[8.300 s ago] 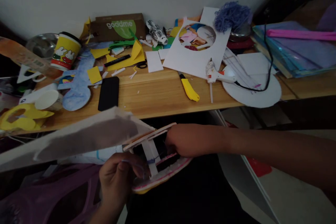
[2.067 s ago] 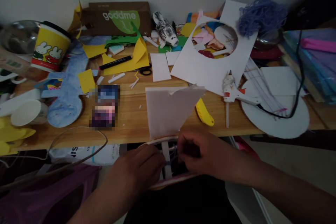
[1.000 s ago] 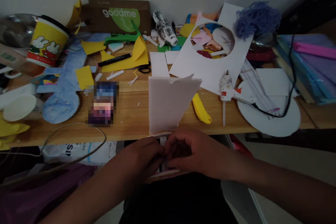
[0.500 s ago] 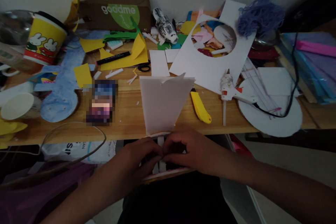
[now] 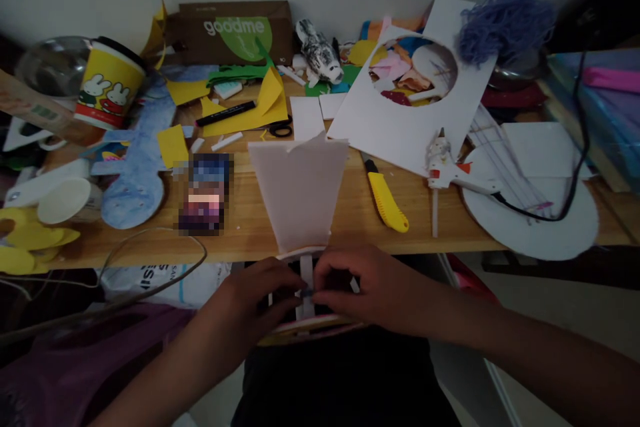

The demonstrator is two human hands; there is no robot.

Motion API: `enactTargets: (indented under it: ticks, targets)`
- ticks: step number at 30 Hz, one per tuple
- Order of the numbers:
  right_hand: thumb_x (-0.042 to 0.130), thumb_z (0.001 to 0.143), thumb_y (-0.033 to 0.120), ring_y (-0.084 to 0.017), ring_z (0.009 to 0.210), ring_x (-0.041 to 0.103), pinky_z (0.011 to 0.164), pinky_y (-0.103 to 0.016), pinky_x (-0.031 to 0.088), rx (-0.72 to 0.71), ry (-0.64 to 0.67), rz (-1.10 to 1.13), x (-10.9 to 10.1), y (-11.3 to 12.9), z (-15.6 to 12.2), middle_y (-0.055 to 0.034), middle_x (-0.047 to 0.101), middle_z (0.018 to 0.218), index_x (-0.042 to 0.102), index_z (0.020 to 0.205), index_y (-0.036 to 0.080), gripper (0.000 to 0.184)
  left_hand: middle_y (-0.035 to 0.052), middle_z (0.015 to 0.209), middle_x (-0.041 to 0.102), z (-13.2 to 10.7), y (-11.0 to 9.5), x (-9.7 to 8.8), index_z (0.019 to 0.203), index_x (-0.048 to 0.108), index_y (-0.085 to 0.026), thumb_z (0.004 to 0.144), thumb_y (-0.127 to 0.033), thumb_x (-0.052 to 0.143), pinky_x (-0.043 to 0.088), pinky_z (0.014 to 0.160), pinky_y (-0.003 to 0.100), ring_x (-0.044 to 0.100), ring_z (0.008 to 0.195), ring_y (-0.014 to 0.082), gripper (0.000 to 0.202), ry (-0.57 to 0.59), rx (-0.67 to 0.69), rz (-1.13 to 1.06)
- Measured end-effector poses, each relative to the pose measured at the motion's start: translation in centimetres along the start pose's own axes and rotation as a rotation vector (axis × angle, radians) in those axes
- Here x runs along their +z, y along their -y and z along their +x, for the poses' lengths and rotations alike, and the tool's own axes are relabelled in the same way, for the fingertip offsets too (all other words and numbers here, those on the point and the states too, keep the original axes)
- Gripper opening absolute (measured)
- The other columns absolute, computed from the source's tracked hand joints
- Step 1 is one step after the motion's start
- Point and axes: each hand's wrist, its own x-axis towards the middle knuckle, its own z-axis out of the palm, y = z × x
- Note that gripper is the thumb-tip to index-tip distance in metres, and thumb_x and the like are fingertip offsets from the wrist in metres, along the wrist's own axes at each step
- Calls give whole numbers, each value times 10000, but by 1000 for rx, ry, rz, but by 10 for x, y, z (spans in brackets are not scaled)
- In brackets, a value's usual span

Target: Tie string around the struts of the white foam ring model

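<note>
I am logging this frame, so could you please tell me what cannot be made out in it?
- Head view: the phone face is pixelated.
- The left hand and right hand cover what they pinch at the white post; dim light hides it too.
- The white sheet hides the desk behind it.
- The yellow foam shapes are cut by the left edge.

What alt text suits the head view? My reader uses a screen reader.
Both hands, left hand and right hand, pinch a white post under a white foam sail before a cluttered wooden desk holding a yellow utility knife.
</note>
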Motion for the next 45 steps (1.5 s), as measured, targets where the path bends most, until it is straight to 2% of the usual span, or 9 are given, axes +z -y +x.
enactTargets:
  ticks: [3, 6, 11, 16, 21, 31, 36, 41, 45]
  targets:
    - [655, 891, 282, -103, 715, 546, 659, -223, 417, -29, 22, -3, -3, 1, 0, 17, 624, 812, 665, 887, 186, 97, 9, 917, 709, -1, -1, 3, 972, 695, -221, 875, -88, 620, 535, 730, 206, 675, 817, 115, 181, -29, 110, 54]
    - [656, 857, 186, -115, 750, 547, 707, -239, 423, -92, 31, -67, -5, 3, 2, 7, 645, 837, 676, 871, 185, 24, 16, 906, 703, 1, -3, 5, 950, 689, -212, 895, -92, 591, 541, 726, 210, 674, 814, 119, 164, -27, 140, 84]
    - [637, 789, 103, -120, 740, 554, 691, -236, 423, -109, 40, -111, -6, 2, 5, 10, 645, 817, 673, 847, 187, 108, -10, 825, 657, 6, -2, 6, 893, 668, -204, 845, -52, 587, 502, 648, 202, 626, 719, 106, 179, 17, 107, 149]
    - [627, 794, 108, -131, 782, 567, 706, -238, 420, -107, 48, -152, -8, 5, 6, 5, 649, 830, 669, 844, 189, 104, -36, 765, 599, 9, 1, 7, 820, 631, -193, 792, -22, 560, 441, 604, 196, 560, 664, 90, 188, 66, 35, 121]
    - [629, 780, 93, -111, 752, 555, 689, -225, 404, -86, 79, -200, -10, 9, 6, 19, 637, 811, 667, 828, 179, 105, -36, 742, 594, 8, 0, 13, 792, 619, -186, 787, -39, 554, 412, 572, 196, 525, 632, 86, 162, 17, 3, 39]
    - [639, 763, 124, -116, 698, 551, 614, -225, 360, -12, 75, -325, -8, 19, 9, 8, 652, 805, 640, 833, 180, 90, -18, 801, 632, 0, -4, 22, 789, 586, -195, 843, -67, 532, 444, 634, 199, 579, 711, 100, 150, -59, -33, -14]
    - [655, 739, 166, -118, 686, 555, 601, -227, 347, -10, 133, -431, -7, 21, 11, 7, 656, 795, 623, 772, 176, 47, -16, 820, 634, -4, -5, 28, 776, 569, -197, 842, -65, 531, 450, 659, 195, 594, 738, 100, 152, -84, -40, -25]
    - [661, 721, 207, -126, 653, 530, 564, -239, 324, -96, 201, -564, -5, 21, 13, -13, 652, 767, 588, 729, 173, 80, -15, 844, 664, -13, -4, 34, 818, 619, -210, 858, -95, 539, 453, 668, 203, 608, 756, 105, 146, -79, -56, -45]
    - [669, 716, 218, -125, 646, 534, 536, -234, 313, -149, 226, -603, -2, 28, 11, -14, 661, 770, 609, 759, 176, 85, -9, 852, 702, -21, -4, 35, 869, 667, -220, 853, -190, 594, 452, 621, 211, 621, 723, 117, 80, -77, -132, -89]
